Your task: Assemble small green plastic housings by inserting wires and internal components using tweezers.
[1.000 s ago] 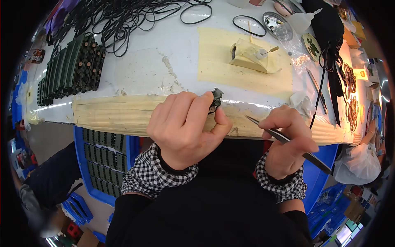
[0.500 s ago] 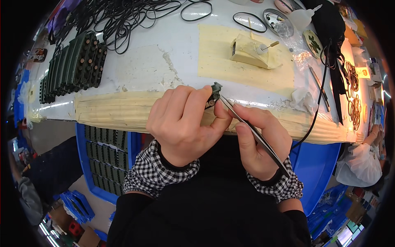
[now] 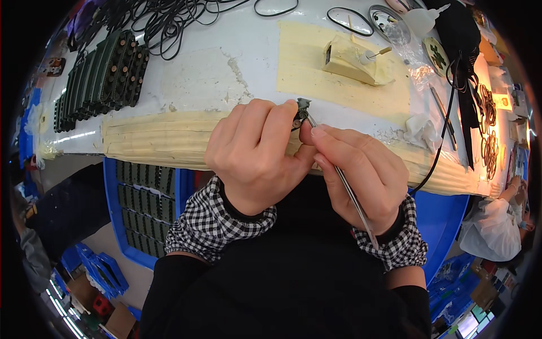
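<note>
Between the fingertips of my left hand (image 3: 251, 155) is a small dark green part (image 3: 303, 107) with a coppery round piece on it. My left fingers are closed and hide much of that part. My right hand (image 3: 367, 175) grips a pair of metal tweezers (image 3: 353, 198) like a pen. Their tip meets or nearly meets the green part; contact is hard to tell. The tweezers' back end slants down over my right checked cuff. Both hands are close together above the table's padded front edge (image 3: 164, 148).
Stacked dark green strips (image 3: 99, 82) stand at left, below a tangle of black loops (image 3: 169, 25). A tape-covered block (image 3: 347, 65) holds a small white bottle (image 3: 370, 55). Another pair of tweezers (image 3: 444, 116) lies at right beside a black cable. Blue trays (image 3: 116, 220) sit below the table.
The tweezers have rolled in my right hand and now show a narrow side. My right fingers are closer to the green part. The whole view has shifted slightly.
</note>
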Demonstrator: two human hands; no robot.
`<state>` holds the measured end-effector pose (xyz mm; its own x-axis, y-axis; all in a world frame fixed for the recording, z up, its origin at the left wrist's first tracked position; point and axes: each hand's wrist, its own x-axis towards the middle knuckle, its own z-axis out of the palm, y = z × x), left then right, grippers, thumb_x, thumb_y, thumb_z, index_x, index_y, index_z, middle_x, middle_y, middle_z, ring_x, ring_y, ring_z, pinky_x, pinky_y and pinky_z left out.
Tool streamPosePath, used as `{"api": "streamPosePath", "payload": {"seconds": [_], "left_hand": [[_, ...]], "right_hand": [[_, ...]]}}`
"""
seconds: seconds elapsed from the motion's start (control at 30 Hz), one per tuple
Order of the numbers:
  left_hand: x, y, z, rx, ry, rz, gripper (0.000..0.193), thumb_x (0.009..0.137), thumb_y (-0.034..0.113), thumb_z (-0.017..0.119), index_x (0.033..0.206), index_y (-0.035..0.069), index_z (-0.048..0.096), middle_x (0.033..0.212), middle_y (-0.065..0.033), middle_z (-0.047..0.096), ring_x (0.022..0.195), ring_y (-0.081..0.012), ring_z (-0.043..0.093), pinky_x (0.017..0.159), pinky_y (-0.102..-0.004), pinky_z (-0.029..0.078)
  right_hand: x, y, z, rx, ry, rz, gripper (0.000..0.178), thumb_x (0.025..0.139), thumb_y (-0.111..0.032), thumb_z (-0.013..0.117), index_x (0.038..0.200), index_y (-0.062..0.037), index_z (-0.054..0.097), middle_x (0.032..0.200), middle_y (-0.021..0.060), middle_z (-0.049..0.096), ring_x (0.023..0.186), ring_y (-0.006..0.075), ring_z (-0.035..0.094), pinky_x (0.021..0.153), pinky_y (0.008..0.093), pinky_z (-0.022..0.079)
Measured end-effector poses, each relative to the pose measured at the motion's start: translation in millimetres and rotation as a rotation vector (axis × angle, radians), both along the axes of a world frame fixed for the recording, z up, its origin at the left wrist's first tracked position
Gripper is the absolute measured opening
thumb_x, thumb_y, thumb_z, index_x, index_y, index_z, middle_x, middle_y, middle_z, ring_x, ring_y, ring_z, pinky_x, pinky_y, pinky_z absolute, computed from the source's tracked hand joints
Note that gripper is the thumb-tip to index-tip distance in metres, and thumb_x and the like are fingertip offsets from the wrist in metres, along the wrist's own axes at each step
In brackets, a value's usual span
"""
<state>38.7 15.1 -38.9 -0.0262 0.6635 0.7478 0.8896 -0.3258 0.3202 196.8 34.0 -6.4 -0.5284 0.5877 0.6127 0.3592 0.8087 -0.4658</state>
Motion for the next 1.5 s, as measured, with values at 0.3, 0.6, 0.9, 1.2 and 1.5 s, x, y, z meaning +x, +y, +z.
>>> {"api": "streamPosePath", "payload": {"seconds": [0.3,0.6,0.9,1.2,1.5], "left_hand": [[1.8,-2.6,3.7,-0.038,-0.053,0.013,0.022,0.062,0.008,0.072,0.082,0.002,0.065,0.067,-0.0091,0.056,0.057,-0.0254,0.056,0.05,-0.0324,0.044],[1.1,-0.8,-3.1,0.007,-0.033,0.05,0.022,0.062,0.013,0.071,0.081,0.005,0.064,0.067,-0.0057,0.054,0.056,-0.0227,0.055,0.048,-0.0322,0.043],[-0.6,-0.3,-4.3,0.035,-0.003,0.055,0.022,0.064,0.015,0.071,0.083,0.006,0.064,0.068,-0.0037,0.054,0.056,-0.0207,0.055,0.048,-0.0311,0.044],[-0.2,-4.3,1.5,-0.01,-0.073,0.031,0.027,0.061,0.006,0.073,0.086,0.004,0.066,0.07,-0.0088,0.059,0.059,-0.0259,0.058,0.052,-0.0331,0.046],[-1.3,-0.4,-5.7,0.064,-0.021,0.06,0.022,0.065,0.016,0.071,0.084,0.006,0.065,0.067,-0.0038,0.054,0.055,-0.0202,0.055,0.047,-0.0307,0.044]], "right_hand": [[-5.7,-14.8,-5.1,-0.257,0.176,-0.129,0.018,0.08,0.0,0.07,0.097,0.004,0.065,0.086,0.0148,0.069,0.074,0.0252,0.068,0.065,0.0293,0.054],[-8.4,-17.9,-2.6,-0.231,0.163,-0.162,0.014,0.081,0.002,0.068,0.094,0.0053,0.064,0.084,0.0158,0.069,0.074,0.0263,0.069,0.066,0.03,0.055],[-11.6,-11.3,2.9,-0.129,0.104,-0.118,0.012,0.081,0.003,0.066,0.092,0.0064,0.064,0.083,0.0159,0.069,0.073,0.0267,0.069,0.066,0.0307,0.055],[-10.0,-16.3,5.3,-0.223,0.115,-0.163,0.012,0.083,0.001,0.065,0.094,0.0047,0.063,0.082,0.0154,0.068,0.071,0.0266,0.069,0.065,0.0307,0.055],[-11.6,-15.3,0.6,-0.208,0.153,-0.155,0.011,0.082,0.002,0.065,0.093,0.0059,0.064,0.082,0.0163,0.068,0.07,0.0267,0.068,0.064,0.0301,0.054]]}}
